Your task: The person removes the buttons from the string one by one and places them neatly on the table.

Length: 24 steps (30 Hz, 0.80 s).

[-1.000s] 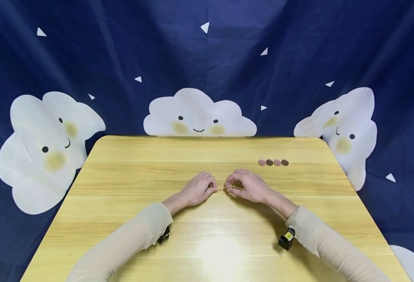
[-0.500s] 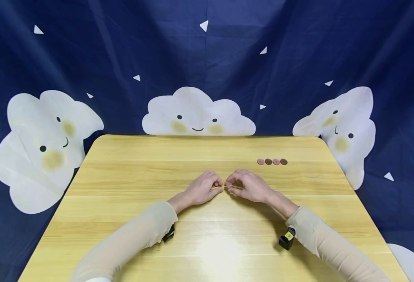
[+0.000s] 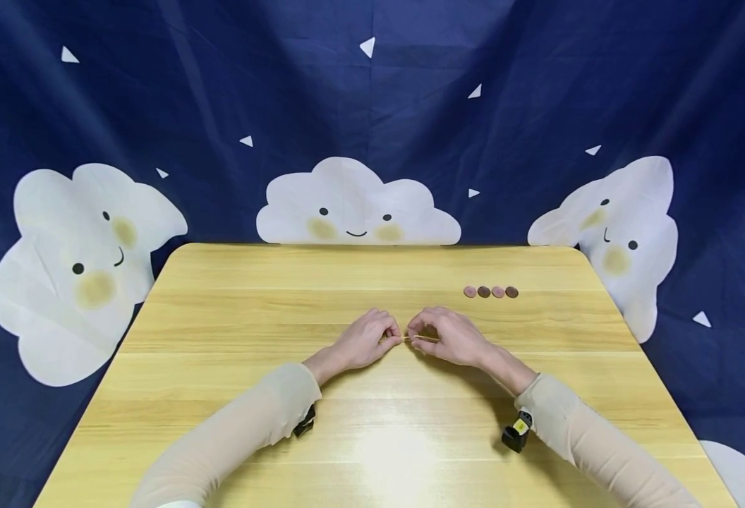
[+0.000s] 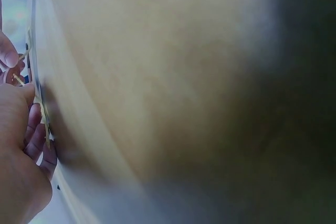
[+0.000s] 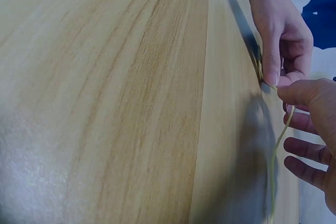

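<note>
Both hands meet above the middle of the table, a thin yellow cord [image 5: 273, 166] between their fingertips. My left hand [image 3: 361, 341] pinches the cord with thumb and forefinger; a loose end lies along its other fingers in the left wrist view. My right hand [image 3: 450, 336] pinches the cord close by, its remaining fingers spread and a long tail hanging down in the right wrist view. Between the fingertips the left wrist view shows part of a small pinkish-brown round piece [image 4: 9, 75], mostly hidden; which hand holds it I cannot tell.
A row of several small round discs [image 3: 497, 292], pink and dark brown by turns, lies farther back on the right of the wooden table [image 3: 220, 282]. A dark blue curtain [image 3: 372, 106] with smiling clouds hangs behind the table's far edge.
My left hand has shifted right, up close to the right hand, so the gap between them is narrower. The right hand stays nearly where it was, and the discs have not moved.
</note>
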{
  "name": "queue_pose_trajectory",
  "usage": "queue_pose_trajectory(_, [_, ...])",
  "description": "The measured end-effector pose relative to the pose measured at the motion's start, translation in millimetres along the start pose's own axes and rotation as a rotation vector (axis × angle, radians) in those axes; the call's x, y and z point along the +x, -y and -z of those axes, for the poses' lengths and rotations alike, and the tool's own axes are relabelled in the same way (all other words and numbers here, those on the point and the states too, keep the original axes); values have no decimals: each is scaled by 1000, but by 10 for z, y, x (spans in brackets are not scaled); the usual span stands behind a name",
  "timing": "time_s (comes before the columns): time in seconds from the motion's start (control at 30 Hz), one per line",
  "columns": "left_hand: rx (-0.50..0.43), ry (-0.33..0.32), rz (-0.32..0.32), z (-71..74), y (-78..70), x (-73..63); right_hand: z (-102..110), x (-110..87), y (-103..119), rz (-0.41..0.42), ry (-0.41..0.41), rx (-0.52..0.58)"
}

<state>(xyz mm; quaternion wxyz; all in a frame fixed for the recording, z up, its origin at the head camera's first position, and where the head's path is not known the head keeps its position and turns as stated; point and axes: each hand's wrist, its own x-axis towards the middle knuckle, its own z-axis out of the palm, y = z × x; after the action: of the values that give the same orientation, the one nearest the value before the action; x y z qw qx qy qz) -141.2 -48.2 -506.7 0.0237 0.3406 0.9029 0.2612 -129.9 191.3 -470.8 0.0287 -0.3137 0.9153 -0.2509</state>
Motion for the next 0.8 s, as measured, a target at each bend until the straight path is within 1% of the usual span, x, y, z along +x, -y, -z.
queue_pose_trajectory(0.27, [3,-7,-22,32,-7,-23,17,-24,-11,-13,-3,-7])
queue_pose_trajectory(0.4, [11,-10,-17,49,-5,-45,40,-41,-13,-26,-10,-10])
queue_pose_trajectory(0.67, [14,-21,-15,74,24,-74,63,-71,-48,-22,-17,-21])
queue_pose_trajectory(0.8, [18,-15,-9,82,37,-88,64,-83,-68,-16,-21,-30])
